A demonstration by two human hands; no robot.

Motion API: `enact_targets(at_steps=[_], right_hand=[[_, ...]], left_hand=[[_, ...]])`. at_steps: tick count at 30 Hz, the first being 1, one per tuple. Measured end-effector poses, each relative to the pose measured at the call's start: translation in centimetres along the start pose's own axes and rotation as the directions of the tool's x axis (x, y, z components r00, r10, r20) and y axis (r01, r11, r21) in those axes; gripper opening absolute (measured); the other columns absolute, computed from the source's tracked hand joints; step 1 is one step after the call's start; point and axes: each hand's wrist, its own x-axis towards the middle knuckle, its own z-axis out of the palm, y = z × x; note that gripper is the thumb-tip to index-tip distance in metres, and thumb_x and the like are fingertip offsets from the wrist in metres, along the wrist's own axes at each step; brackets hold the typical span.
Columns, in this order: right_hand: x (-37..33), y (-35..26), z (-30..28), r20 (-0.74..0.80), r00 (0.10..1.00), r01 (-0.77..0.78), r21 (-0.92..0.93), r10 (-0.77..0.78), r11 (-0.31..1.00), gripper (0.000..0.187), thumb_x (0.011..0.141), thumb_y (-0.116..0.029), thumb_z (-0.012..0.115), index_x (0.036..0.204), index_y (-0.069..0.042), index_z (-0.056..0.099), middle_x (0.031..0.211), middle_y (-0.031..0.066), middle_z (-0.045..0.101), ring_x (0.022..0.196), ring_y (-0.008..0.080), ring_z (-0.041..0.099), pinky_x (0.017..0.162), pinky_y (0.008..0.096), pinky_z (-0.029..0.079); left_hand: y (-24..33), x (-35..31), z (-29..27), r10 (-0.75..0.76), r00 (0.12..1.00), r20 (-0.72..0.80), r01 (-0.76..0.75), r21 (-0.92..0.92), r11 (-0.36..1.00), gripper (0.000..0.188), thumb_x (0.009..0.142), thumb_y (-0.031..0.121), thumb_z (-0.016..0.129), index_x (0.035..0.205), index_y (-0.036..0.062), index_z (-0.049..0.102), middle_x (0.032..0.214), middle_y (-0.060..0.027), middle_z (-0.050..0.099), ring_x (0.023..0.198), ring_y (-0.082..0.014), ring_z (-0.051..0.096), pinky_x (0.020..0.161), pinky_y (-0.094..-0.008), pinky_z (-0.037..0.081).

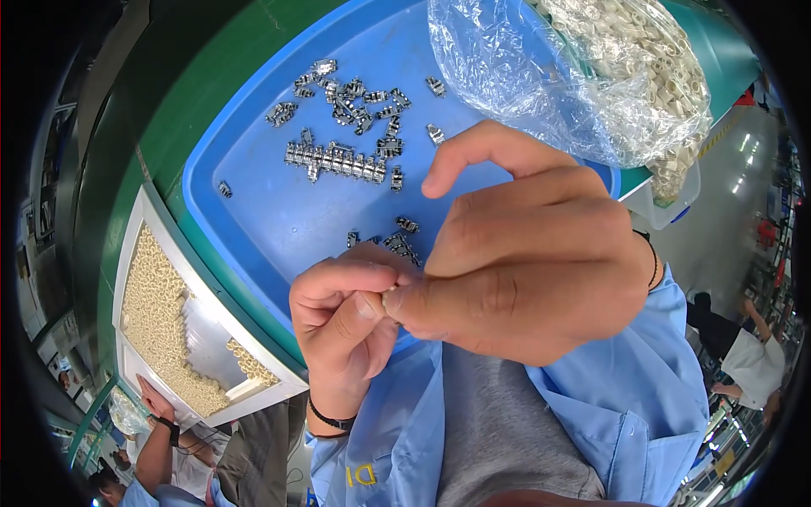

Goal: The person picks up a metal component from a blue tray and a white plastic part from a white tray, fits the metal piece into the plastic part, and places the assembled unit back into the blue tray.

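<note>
My left hand (pixel 342 317) and my right hand (pixel 532 262) meet over the near edge of a blue tray (pixel 262 215). Between their thumb and finger tips sits a small cream-coloured piece (pixel 389 299), mostly hidden by the fingers, so its kind does not show. Both hands are closed in a pinch on it, while the right index finger arches out over the tray. Small silvery metal parts with dark bits (pixel 346 106) lie scattered in the tray. Several stand side by side in a row (pixel 336 160); a few more (pixel 401 245) lie just beyond the fingertips.
A clear plastic bag of cream ring-shaped parts (pixel 646 76) rests across the tray's far right. A white-framed tray (pixel 198 346) of small cream pieces stands at left on the green table (pixel 169 152). Beside it is another person's hand (pixel 156 397). Someone (pixel 748 359) is farther right.
</note>
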Motion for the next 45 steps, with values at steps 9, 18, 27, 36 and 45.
enact_targets(at_steps=[9, 18, 27, 36, 45], right_hand=[[0.5, -0.4, -0.1, 0.007, 0.998, 0.065, -0.038, -0.065, 0.997, 0.006, 0.079, -0.008, 0.075, 0.08, -0.002, 0.076, 0.062, 0.002, 0.061, 0.048, 0.0122, 0.053, 0.068, 0.042, 0.052], [-0.2, -0.4, -0.3, -0.048, 0.997, 0.064, -0.043, -0.066, 0.997, 0.009, 0.075, -0.007, 0.08, 0.082, -0.003, 0.077, 0.064, 0.0024, 0.064, 0.049, 0.012, 0.057, 0.072, 0.0425, 0.051], [-0.2, -0.7, -0.9, 0.038, 0.999, -0.03, -0.02, 0.03, 0.999, 0.017, 0.074, -0.008, 0.084, 0.088, -0.004, 0.076, 0.066, 0.0025, 0.067, 0.05, 0.0122, 0.058, 0.074, 0.0431, 0.05], [-0.3, -0.7, -0.7, 0.089, 0.995, -0.048, -0.015, 0.049, 0.999, 0.017, 0.075, -0.007, 0.084, 0.089, -0.004, 0.075, 0.069, 0.0049, 0.069, 0.05, 0.0126, 0.059, 0.073, 0.0443, 0.05], [-0.2, -1.2, -0.7, 0.121, 0.988, -0.09, -0.014, 0.091, 0.996, 0.015, 0.08, -0.011, 0.084, 0.089, -0.004, 0.074, 0.067, 0.0043, 0.066, 0.05, 0.0123, 0.058, 0.074, 0.0461, 0.049]], left_hand=[[-0.2, -0.1, 0.0, 0.075, 0.997, 0.018, -0.076, 0.103, 0.992, 0.017, 0.095, 0.007, 0.068, 0.106, -0.0057, 0.07, 0.099, -0.0258, 0.068, 0.088, -0.0275, 0.068, 0.078, -0.0369, 0.057], [-0.3, 0.2, 0.8, 0.129, 0.99, 0.06, -0.136, 0.12, 0.983, 0.016, 0.094, 0.004, 0.068, 0.105, -0.0062, 0.072, 0.101, -0.0272, 0.07, 0.089, -0.0293, 0.07, 0.078, -0.037, 0.057], [-0.3, 0.2, 0.7, 0.179, 0.981, 0.075, -0.191, 0.193, 0.963, 0.019, 0.094, 0.0, 0.066, 0.11, -0.0076, 0.071, 0.107, -0.0282, 0.07, 0.09, -0.029, 0.071, 0.078, -0.0362, 0.058], [-0.1, 0.3, 1.0, 0.164, 0.984, 0.068, -0.172, 0.135, 0.976, 0.02, 0.097, -0.002, 0.062, 0.114, -0.0084, 0.07, 0.11, -0.0283, 0.07, 0.093, -0.0284, 0.072, 0.081, -0.037, 0.06], [0.2, 0.2, 0.7, 0.164, 0.98, 0.115, -0.182, 0.163, 0.97, 0.021, 0.098, -0.002, 0.061, 0.116, -0.0092, 0.069, 0.112, -0.0286, 0.069, 0.095, -0.0286, 0.073, 0.08, -0.0363, 0.061]])
